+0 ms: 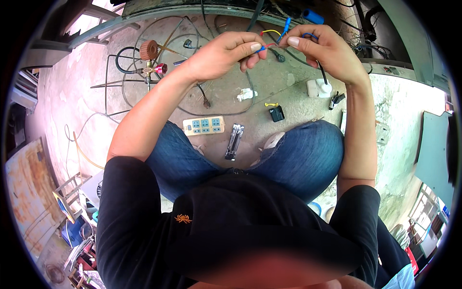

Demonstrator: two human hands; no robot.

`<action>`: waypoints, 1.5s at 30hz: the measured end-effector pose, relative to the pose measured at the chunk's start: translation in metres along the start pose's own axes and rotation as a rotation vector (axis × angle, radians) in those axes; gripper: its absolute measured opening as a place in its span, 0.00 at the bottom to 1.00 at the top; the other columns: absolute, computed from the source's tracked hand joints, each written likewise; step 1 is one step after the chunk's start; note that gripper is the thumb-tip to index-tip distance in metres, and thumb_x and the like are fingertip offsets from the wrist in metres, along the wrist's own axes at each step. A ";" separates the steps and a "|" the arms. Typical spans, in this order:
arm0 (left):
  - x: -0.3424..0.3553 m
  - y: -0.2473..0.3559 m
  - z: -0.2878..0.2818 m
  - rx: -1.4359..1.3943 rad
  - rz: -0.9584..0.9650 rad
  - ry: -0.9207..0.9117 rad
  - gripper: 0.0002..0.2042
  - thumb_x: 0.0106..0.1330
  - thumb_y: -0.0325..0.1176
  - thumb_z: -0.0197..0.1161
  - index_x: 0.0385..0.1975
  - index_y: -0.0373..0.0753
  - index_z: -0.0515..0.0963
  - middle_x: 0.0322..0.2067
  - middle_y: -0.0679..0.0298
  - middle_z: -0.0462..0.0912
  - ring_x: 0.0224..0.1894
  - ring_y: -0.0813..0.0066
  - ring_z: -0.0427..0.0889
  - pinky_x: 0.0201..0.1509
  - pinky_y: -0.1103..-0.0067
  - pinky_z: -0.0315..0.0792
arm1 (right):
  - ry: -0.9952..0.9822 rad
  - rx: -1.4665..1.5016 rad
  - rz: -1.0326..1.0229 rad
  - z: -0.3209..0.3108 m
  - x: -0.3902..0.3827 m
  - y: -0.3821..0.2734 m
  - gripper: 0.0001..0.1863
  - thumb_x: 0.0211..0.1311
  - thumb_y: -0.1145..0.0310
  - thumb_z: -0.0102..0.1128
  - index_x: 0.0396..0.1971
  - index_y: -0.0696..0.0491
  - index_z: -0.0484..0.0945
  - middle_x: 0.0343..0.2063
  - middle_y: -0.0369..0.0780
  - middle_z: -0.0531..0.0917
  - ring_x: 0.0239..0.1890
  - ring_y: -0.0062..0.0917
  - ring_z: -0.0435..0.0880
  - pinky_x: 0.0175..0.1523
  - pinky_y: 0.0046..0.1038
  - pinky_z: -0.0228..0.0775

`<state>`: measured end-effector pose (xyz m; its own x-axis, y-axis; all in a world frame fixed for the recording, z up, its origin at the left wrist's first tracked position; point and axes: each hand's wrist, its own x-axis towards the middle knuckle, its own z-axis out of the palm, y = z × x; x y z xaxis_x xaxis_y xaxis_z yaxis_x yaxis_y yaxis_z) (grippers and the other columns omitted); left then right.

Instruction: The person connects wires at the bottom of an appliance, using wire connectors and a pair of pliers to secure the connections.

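My left hand [228, 55] is closed, thumb and forefinger pinching a small blue wire connector [262, 49] with a red wire [270, 45] running from it. Facing it, my right hand [323, 50] is also closed, its thumb and forefinger pinched on a thin bare wire [284, 46] that stretches toward the red one. Whether the two wires touch is too small to tell. A blue wire [310, 35] loops over the right fingers. Just beyond the fingertips are a yellow wire [272, 31] and a blue insulated terminal [287, 25].
On the floor lie a power strip [211, 125], a black tool in clear wrapping [234, 142], a small black box [276, 113] and a white adapter [315, 88]. Left stands a valve with hoses [150, 70]. An open dark appliance frame [183, 10] spans the far side, beside a blue cylinder [313, 17].
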<state>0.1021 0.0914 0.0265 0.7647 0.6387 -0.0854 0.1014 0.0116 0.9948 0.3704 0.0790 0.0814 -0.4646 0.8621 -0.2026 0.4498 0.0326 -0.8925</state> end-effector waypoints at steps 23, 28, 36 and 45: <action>0.005 -0.006 0.004 -0.100 -0.006 -0.051 0.17 0.83 0.41 0.49 0.45 0.34 0.80 0.29 0.70 0.78 0.35 0.83 0.76 0.43 0.82 0.72 | -0.227 0.129 0.015 -0.004 -0.005 -0.002 0.13 0.74 0.67 0.59 0.50 0.60 0.79 0.23 0.32 0.80 0.28 0.13 0.81 0.37 0.18 0.73; 0.007 0.002 0.001 -0.069 -0.012 -0.007 0.16 0.82 0.39 0.51 0.48 0.34 0.81 0.29 0.70 0.79 0.34 0.83 0.76 0.41 0.82 0.73 | -0.264 0.211 0.054 0.001 0.001 0.008 0.16 0.72 0.61 0.63 0.43 0.61 0.82 0.25 0.36 0.85 0.29 0.16 0.84 0.38 0.21 0.75; 0.000 0.019 0.000 0.244 -0.016 0.184 0.12 0.78 0.33 0.55 0.51 0.33 0.81 0.29 0.69 0.80 0.33 0.83 0.77 0.40 0.80 0.74 | -0.147 -0.155 -0.029 0.004 0.016 0.020 0.16 0.72 0.64 0.64 0.47 0.62 0.84 0.39 0.37 0.87 0.45 0.19 0.83 0.53 0.25 0.75; -0.005 0.032 0.004 0.782 0.162 0.296 0.10 0.69 0.29 0.62 0.46 0.35 0.84 0.29 0.55 0.83 0.24 0.71 0.76 0.31 0.73 0.72 | 0.062 0.139 -0.357 0.034 0.040 0.029 0.17 0.69 0.75 0.58 0.56 0.60 0.80 0.47 0.39 0.86 0.48 0.22 0.82 0.57 0.28 0.74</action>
<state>0.1040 0.0849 0.0591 0.6210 0.7625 0.1815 0.4986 -0.5630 0.6591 0.3390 0.0972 0.0343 -0.5241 0.8381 0.1515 0.1583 0.2707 -0.9496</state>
